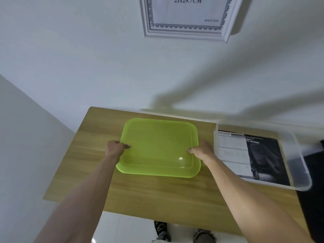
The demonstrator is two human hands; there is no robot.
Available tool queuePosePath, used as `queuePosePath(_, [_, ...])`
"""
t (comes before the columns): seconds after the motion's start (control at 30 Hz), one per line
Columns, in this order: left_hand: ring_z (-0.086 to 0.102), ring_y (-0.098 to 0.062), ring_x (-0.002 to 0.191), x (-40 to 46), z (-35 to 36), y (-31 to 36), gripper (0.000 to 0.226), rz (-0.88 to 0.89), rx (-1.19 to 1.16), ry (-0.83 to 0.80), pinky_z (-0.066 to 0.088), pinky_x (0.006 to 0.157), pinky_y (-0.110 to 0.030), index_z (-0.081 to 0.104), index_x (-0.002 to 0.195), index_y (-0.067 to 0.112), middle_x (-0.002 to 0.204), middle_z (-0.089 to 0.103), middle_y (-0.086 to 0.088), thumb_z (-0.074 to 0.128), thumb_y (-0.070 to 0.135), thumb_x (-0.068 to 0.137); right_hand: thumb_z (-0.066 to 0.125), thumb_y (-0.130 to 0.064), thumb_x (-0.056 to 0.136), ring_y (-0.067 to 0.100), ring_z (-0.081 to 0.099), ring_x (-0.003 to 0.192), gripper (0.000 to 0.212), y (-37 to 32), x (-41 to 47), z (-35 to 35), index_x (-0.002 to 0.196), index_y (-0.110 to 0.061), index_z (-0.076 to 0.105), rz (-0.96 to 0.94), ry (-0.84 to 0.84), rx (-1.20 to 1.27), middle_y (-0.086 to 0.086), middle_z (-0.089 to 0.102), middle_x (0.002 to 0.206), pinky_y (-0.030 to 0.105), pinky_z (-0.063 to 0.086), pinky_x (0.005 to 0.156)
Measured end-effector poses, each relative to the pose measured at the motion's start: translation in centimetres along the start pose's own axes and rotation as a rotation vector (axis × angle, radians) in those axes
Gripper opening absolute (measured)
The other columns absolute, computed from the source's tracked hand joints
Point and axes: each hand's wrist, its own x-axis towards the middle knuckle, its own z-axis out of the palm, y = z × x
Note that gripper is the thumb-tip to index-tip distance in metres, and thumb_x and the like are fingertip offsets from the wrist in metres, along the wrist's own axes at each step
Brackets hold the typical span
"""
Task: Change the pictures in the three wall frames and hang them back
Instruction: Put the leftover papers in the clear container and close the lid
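Down at the near edge, feet on a pale floor, and two bare forearms reach out over the wooden bench (157,193). The left hand (115,149) grips the left rim of a green tray (157,146), fingers curled over the edge with the thumb showing inside; the right hand (201,150) holds the opposite rim the same way, fingertips hooked over the lip. The tray looks empty and sits flat on the bench, roughly in the middle. Just to the right, a clear tray (298,155) overhangs the bench's right end, and inside it lies a stack of printed sheets (249,153), a white specification page on top of a dark glossy one; these look like the replacement pictures. Further back, up on the wall, one white ornate frame (187,23) hangs, showing only the size insert it was sold with, so that one has not been changed. The other two frames are out of view, so their state cannot be told. My read: this is the very start, setting up the work area, with nothing swapped yet. All of the real work seems to lie ahead: taking frames down, opening the backs, fitting the sheets, hanging them again.
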Motion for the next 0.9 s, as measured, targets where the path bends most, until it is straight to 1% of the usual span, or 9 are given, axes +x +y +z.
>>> queuePosePath(0.17, [0.065,-0.033,0.101,-2.7,-0.9,2.3,0.048,0.05,-0.172,-0.094,0.05,0.096,-0.048,0.07,0.109,0.001,0.105,0.071,-0.015,0.085,0.003,0.063,0.083,-0.026,0.076,0.027,0.068,0.103,0.046,-0.7,0.2,-3.0,0.116,-0.009,0.07,-0.069,0.053,0.013,0.009,0.073,0.113,0.032,0.055,0.085])
queuePosePath(0.27, [0.063,-0.028,0.092,-5.7,0.9,4.3,0.024,0.069,-0.192,-0.114,0.049,0.083,-0.037,0.07,0.089,0.004,0.095,0.068,-0.012,0.082,0.0,0.068,0.084,-0.029,0.073,0.028,0.066,0.106,0.056,0.4,0.0,-6.1,0.119,-0.005,0.065,-0.049,0.121,0.005,0.011,0.07,0.116,0.029,0.052,0.08])
queuePosePath(0.37, [0.064,-0.026,0.084,-8.4,4.2,5.7,0.02,0.112,-0.199,-0.115,0.049,0.076,-0.034,0.069,0.074,0.009,0.089,0.069,-0.011,0.085,0.002,0.064,0.082,-0.022,0.075,0.027,0.067,0.098,0.043,2.7,-0.8,-10.2,0.111,-0.002,0.067,-0.066,0.2,0.019,0.013,0.071,0.104,0.028,0.048,0.074])
queuePosePath(0.5, [0.066,-0.026,0.082,-12.4,10.3,6.7,0.021,0.151,-0.181,-0.156,0.051,0.076,-0.034,0.073,0.078,0.012,0.088,0.071,-0.009,0.087,0.008,0.063,0.08,-0.016,0.079,0.025,0.066,0.092,0.024,7.3,-1.7,-16.0,0.098,-0.008,0.069,-0.057,0.244,0.043,0.008,0.07,0.095,0.029,0.05,0.077])
queuePosePath(0.6, [0.068,-0.029,0.085,-15.4,15.7,7.0,0.024,0.162,-0.134,-0.19,0.057,0.082,-0.04,0.075,0.079,0.01,0.091,0.074,-0.011,0.088,0.011,0.06,0.079,-0.016,0.081,0.028,0.068,0.093,0.026,11.8,-1.7,-20.6,0.103,-0.006,0.073,-0.025,0.279,0.036,0.01,0.073,0.1,0.03,0.051,0.075])
queuePosePath(0.67, [0.067,-0.028,0.083,-17.6,19.2,7.3,0.019,0.185,-0.089,-0.199,0.056,0.08,-0.037,0.071,0.069,0.008,0.091,0.074,-0.016,0.088,0.012,0.06,0.078,-0.019,0.083,0.029,0.067,0.093,0.026,14.4,-1.8,-23.6,0.104,-0.007,0.072,0.0,0.299,0.015,0.009,0.072,0.101,0.032,0.052,0.076])
queuePosePath(0.73, [0.067,-0.029,0.085,-19.8,22.3,7.6,0.019,0.204,-0.062,-0.213,0.055,0.08,-0.036,0.072,0.072,0.005,0.092,0.074,-0.015,0.087,0.012,0.063,0.076,-0.019,0.085,0.028,0.065,0.091,0.021,16.8,-1.7,-26.2,0.101,-0.008,0.069,0.022,0.309,0.025,0.008,0.07,0.097,0.033,0.052,0.078])
queuePosePath(0.83, [0.068,-0.029,0.089,-22.5,25.9,8.0,0.019,0.22,-0.027,-0.211,0.056,0.084,-0.039,0.076,0.083,0.011,0.088,0.072,-0.01,0.085,0.014,0.066,0.075,-0.016,0.086,0.027,0.064,0.087,0.016,19.4,-1.2,-29.3,0.098,-0.009,0.068,0.034,0.322,0.043,0.008,0.07,0.095,0.033,0.051,0.077])
queuePosePath(0.9, [0.068,-0.029,0.088,-23.8,27.5,8.1,0.014,0.233,-0.009,-0.19,0.056,0.083,-0.039,0.072,0.072,0.016,0.082,0.069,-0.007,0.085,0.015,0.067,0.074,-0.015,0.086,0.025,0.063,0.082,0.014,20.6,-0.6,-30.7,0.096,-0.007,0.068,0.034,0.314,0.039,0.008,0.07,0.092,0.032,0.05,0.074])
